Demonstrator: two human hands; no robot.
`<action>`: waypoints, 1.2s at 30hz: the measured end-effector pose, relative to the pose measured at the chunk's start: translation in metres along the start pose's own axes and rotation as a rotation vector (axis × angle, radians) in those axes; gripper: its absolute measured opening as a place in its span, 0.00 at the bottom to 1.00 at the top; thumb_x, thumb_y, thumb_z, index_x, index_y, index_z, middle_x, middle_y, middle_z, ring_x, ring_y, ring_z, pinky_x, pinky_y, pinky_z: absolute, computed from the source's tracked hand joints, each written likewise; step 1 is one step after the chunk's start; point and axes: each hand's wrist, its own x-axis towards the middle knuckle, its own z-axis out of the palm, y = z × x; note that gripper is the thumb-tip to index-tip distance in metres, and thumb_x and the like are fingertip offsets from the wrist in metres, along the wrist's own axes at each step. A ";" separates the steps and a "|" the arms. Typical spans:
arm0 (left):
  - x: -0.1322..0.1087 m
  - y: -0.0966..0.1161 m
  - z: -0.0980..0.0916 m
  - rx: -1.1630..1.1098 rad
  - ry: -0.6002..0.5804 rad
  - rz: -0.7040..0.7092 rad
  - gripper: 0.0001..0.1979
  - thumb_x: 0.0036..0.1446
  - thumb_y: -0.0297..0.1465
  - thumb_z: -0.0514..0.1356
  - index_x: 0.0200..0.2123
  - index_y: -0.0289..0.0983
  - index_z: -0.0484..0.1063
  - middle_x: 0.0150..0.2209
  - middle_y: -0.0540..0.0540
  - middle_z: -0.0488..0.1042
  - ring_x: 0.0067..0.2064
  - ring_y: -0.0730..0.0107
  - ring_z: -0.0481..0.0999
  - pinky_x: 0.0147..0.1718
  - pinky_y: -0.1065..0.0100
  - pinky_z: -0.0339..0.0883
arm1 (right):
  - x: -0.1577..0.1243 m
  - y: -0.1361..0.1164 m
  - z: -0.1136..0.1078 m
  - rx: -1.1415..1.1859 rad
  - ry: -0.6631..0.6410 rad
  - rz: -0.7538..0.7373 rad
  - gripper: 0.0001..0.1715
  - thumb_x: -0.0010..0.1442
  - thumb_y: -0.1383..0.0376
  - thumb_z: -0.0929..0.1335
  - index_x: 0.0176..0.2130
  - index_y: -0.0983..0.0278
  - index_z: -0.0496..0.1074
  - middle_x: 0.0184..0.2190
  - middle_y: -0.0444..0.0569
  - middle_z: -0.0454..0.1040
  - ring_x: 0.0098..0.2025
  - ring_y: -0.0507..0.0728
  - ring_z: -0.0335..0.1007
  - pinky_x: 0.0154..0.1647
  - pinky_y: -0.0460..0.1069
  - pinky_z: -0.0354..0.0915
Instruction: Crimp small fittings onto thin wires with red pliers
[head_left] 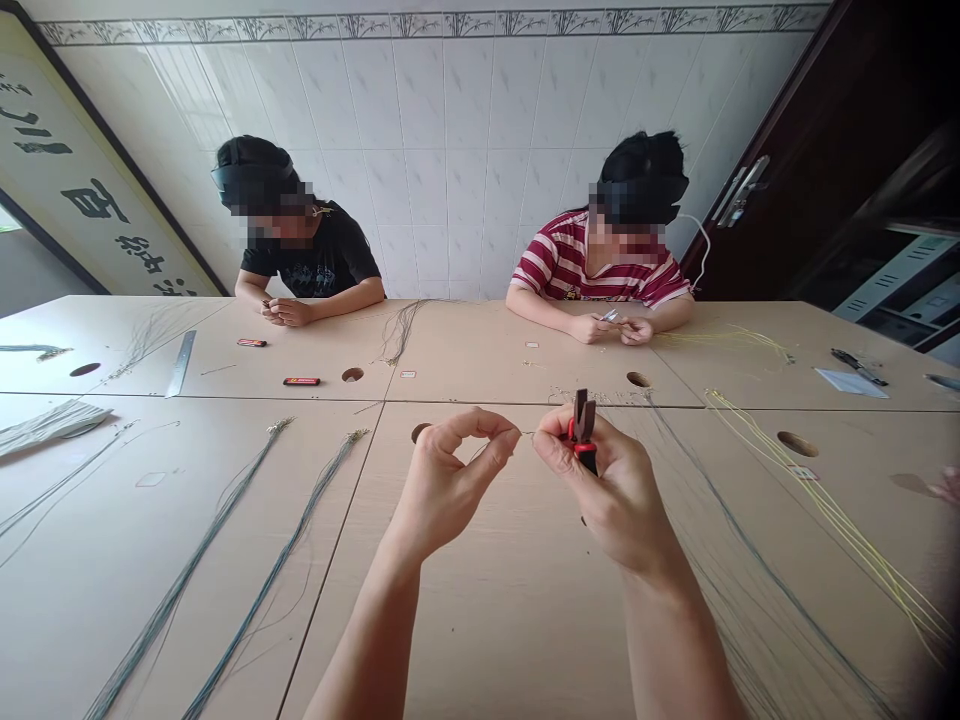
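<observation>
My left hand (450, 485) is closed in a pinch on a thin cord (480, 450), thumb against forefinger. Close to its right, my right hand (622, 500) holds small pliers (584, 412) with red and black handles, their jaws pointing up and slightly parted. The thumb and forefinger of that hand also pinch together; a tiny thin piece (527, 433) shows in the narrow gap between both hands' fingertips. Whether it is part of the cord is too small to tell. Both hands are above the table (480, 620).
Blue-grey cord bundles (202, 540) lie to the left, yellow cords (840, 510) and thin grey cords (720, 520) to the right. Two people sit opposite, a black sleeve (360, 260) and a striped sleeve (536, 262) showing. A steel ruler (181, 362) lies left; table holes (796, 443) are around.
</observation>
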 end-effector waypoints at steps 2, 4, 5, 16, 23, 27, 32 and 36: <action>0.000 -0.001 0.000 -0.016 0.020 -0.007 0.08 0.60 0.35 0.61 0.30 0.39 0.74 0.29 0.49 0.75 0.33 0.71 0.72 0.35 0.69 0.67 | 0.000 -0.001 0.000 0.003 -0.015 0.009 0.15 0.64 0.57 0.65 0.29 0.61 0.65 0.23 0.40 0.60 0.24 0.49 0.52 0.25 0.47 0.51; 0.001 0.000 0.000 -0.042 0.043 -0.016 0.07 0.59 0.35 0.62 0.30 0.39 0.75 0.30 0.49 0.77 0.33 0.70 0.73 0.37 0.68 0.68 | 0.000 -0.001 0.001 0.008 -0.016 0.016 0.15 0.64 0.57 0.65 0.29 0.61 0.65 0.22 0.40 0.60 0.24 0.49 0.52 0.25 0.47 0.51; 0.001 0.000 0.000 -0.060 0.053 -0.021 0.07 0.59 0.35 0.62 0.30 0.39 0.75 0.30 0.49 0.77 0.34 0.70 0.74 0.38 0.67 0.68 | 0.000 -0.001 0.001 0.013 -0.012 0.016 0.15 0.64 0.57 0.65 0.29 0.61 0.65 0.22 0.40 0.60 0.24 0.49 0.53 0.25 0.47 0.51; -0.002 0.008 -0.006 -0.209 -0.066 -0.011 0.16 0.56 0.23 0.52 0.41 0.41 0.77 0.33 0.50 0.78 0.39 0.70 0.76 0.41 0.68 0.70 | 0.000 0.002 0.002 0.061 0.019 0.017 0.14 0.63 0.57 0.67 0.29 0.62 0.66 0.23 0.40 0.60 0.24 0.49 0.52 0.25 0.47 0.49; -0.002 0.009 -0.005 -0.197 -0.039 -0.089 0.08 0.59 0.32 0.59 0.38 0.39 0.78 0.32 0.48 0.79 0.39 0.67 0.76 0.41 0.67 0.69 | -0.001 0.000 0.004 0.083 -0.006 0.015 0.13 0.63 0.58 0.67 0.29 0.62 0.67 0.23 0.39 0.61 0.25 0.49 0.53 0.27 0.47 0.51; -0.001 0.004 -0.002 -0.241 -0.048 -0.050 0.08 0.59 0.36 0.62 0.33 0.38 0.76 0.31 0.47 0.78 0.36 0.69 0.75 0.42 0.66 0.68 | 0.000 -0.002 0.005 0.086 -0.032 0.032 0.13 0.64 0.58 0.67 0.29 0.62 0.68 0.23 0.40 0.62 0.26 0.50 0.54 0.28 0.47 0.52; 0.001 0.001 0.000 -0.259 -0.032 -0.044 0.08 0.60 0.35 0.62 0.31 0.37 0.74 0.29 0.50 0.76 0.34 0.73 0.73 0.40 0.69 0.67 | 0.001 -0.003 0.006 0.084 -0.039 0.054 0.12 0.64 0.57 0.66 0.32 0.61 0.70 0.26 0.42 0.68 0.28 0.50 0.58 0.30 0.47 0.55; 0.001 0.002 -0.001 -0.267 0.024 -0.060 0.08 0.60 0.35 0.62 0.30 0.38 0.74 0.28 0.51 0.75 0.34 0.74 0.73 0.39 0.70 0.66 | 0.001 -0.002 0.006 0.081 -0.032 0.105 0.14 0.61 0.54 0.68 0.34 0.61 0.72 0.27 0.43 0.70 0.29 0.51 0.59 0.31 0.47 0.56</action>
